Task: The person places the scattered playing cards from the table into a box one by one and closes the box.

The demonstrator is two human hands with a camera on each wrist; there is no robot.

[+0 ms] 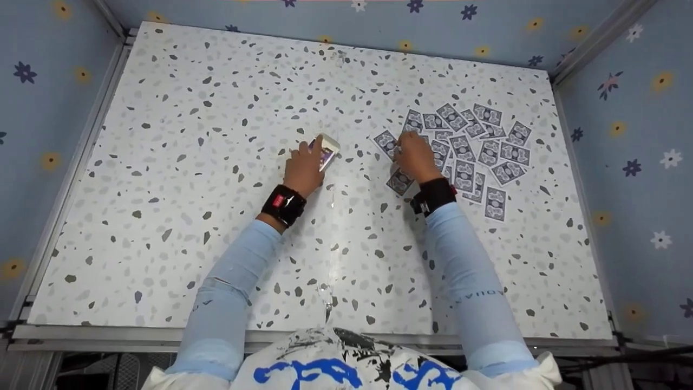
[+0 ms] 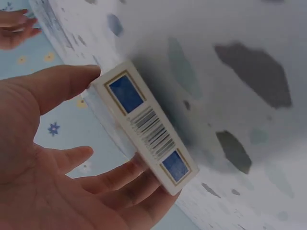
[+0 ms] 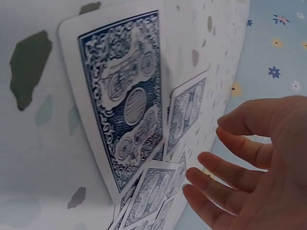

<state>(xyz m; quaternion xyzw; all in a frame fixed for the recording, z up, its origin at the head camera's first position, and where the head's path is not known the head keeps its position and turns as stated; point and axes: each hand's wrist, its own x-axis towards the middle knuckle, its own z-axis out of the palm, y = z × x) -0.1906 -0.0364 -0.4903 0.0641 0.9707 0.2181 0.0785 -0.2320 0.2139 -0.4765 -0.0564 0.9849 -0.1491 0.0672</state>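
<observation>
My left hand (image 1: 304, 169) grips a small playing card box (image 1: 327, 154) near the table's middle. In the left wrist view the box's narrow end (image 2: 152, 134) shows a barcode between two blue squares, with the thumb on one edge and fingers along the other side. My right hand (image 1: 417, 156) is over the left part of a loose spread of face-down playing cards (image 1: 464, 176) with dark blue patterned backs. In the right wrist view its fingers are loosely bent beside the cards, with nothing seen between them; one card (image 3: 125, 103) lies closest to the camera.
The cards overlap across the right half of the speckled white table (image 1: 162, 227), and single ones lie toward its right, such as a card (image 1: 495, 204) nearer the front. Flowered blue walls (image 1: 639, 162) enclose the back and both sides.
</observation>
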